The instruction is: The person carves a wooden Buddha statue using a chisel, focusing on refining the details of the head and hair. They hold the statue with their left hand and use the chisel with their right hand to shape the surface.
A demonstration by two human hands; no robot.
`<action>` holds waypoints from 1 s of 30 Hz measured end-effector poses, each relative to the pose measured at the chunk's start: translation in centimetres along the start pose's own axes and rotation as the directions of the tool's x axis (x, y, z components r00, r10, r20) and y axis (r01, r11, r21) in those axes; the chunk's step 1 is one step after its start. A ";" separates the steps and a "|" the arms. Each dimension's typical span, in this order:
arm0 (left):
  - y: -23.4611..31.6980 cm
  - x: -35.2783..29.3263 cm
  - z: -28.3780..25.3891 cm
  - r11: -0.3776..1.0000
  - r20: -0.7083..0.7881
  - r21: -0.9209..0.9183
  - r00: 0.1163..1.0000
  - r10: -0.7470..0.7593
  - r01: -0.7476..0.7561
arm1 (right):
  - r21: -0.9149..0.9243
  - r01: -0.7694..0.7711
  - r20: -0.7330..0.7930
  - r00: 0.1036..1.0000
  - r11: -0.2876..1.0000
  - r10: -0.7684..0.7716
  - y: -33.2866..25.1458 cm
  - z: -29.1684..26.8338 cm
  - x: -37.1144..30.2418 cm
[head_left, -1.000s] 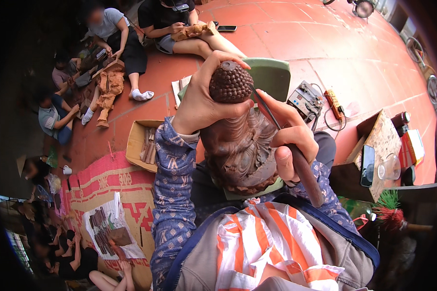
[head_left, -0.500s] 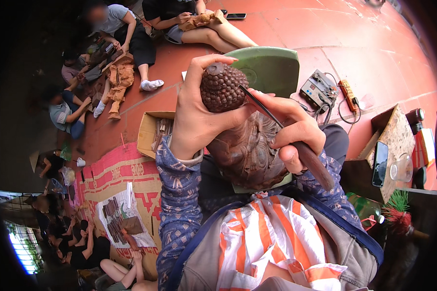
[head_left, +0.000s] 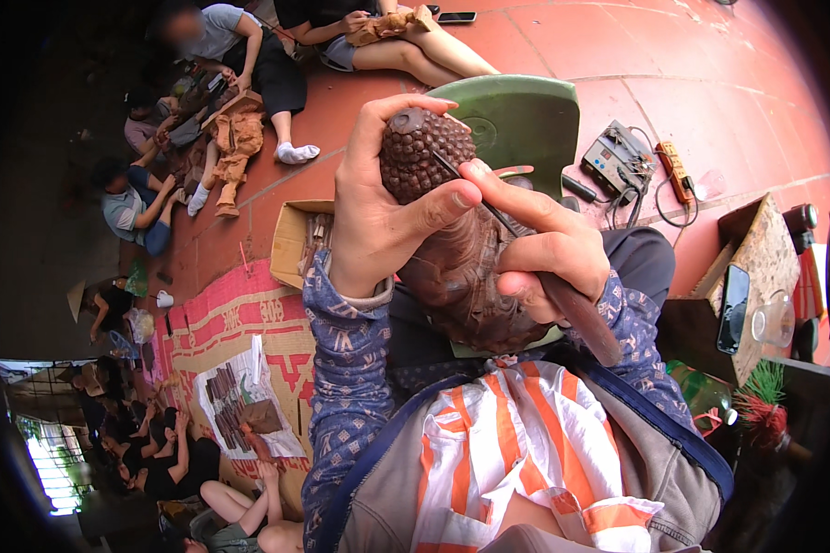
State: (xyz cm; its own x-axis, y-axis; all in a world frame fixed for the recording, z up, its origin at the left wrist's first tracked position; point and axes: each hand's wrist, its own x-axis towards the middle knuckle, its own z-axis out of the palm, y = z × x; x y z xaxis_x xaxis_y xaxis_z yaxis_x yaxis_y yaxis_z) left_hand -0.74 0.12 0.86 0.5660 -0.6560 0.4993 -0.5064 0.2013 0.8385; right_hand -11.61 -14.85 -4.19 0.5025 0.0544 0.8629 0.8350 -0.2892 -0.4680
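Observation:
A dark brown carved wooden statue stands in front of me, its body (head_left: pixel 461 290) with carved folds between my legs. Its head (head_left: pixel 417 152) is covered with rows of small round knobs. My left hand (head_left: pixel 371 217) is wrapped round the side of this head, thumb across its lower part and fingers over the top. In my right hand (head_left: pixel 558 244) is a carving chisel with a thin dark blade and a brown wooden handle (head_left: pixel 583 318). The index finger lies along the blade, whose tip touches the knobs. The statue's face is hidden behind my hands.
A green plastic panel (head_left: pixel 535 120) rises behind the statue. At right are a control box (head_left: pixel 620 158), an orange power strip (head_left: pixel 675 173) and a phone (head_left: pixel 733 309) on a wooden box. Tools lie left, in a cardboard box (head_left: pixel 289 244) and on white paper (head_left: pixel 214 419). Co-workers sit beyond.
The chisel tip has moved left, from the right edge of the knobbed head further onto its knobs. My left hand keeps its hold, and the whole view has shifted slightly.

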 end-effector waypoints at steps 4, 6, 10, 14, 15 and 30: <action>0.0 -0.2 0.1 1.000 -0.024 -0.029 1.000 -0.001 0.000 | -0.024 -0.003 -0.009 1.000 1.000 0.002 -0.2 0.5 -0.1; -0.3 -0.2 -0.1 1.000 -0.011 0.009 1.000 0.010 -0.010 | -0.029 -0.007 -0.026 1.000 1.000 0.006 -0.3 0.8 -0.3; -0.2 -0.1 -0.1 1.000 0.012 0.018 1.000 -0.012 0.012 | 0.028 -0.006 -0.117 0.993 1.000 0.009 -0.5 1.3 0.0; 0.1 -0.1 0.2 1.000 -0.001 0.013 1.000 -0.019 0.019 | 0.060 -0.016 -0.154 0.988 0.998 0.025 -0.2 1.7 -0.4; 0.2 -0.1 0.3 1.000 -0.007 0.009 1.000 -0.021 0.021 | 0.050 -0.017 -0.146 0.989 0.999 0.024 -0.2 1.6 -0.4; 0.0 -0.2 -0.1 0.999 0.000 0.043 1.000 -0.027 0.027 | -0.011 -0.029 -0.295 0.955 1.000 0.024 -1.1 4.9 -0.4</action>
State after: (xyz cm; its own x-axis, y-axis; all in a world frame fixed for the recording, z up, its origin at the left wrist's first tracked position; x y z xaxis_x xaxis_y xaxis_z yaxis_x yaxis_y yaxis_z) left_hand -0.78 0.31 0.78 0.5798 -0.6608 0.4766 -0.5186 0.1519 0.8414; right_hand -11.63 -9.84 -4.92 0.4340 -0.2372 0.8691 0.8178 -0.3009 -0.4905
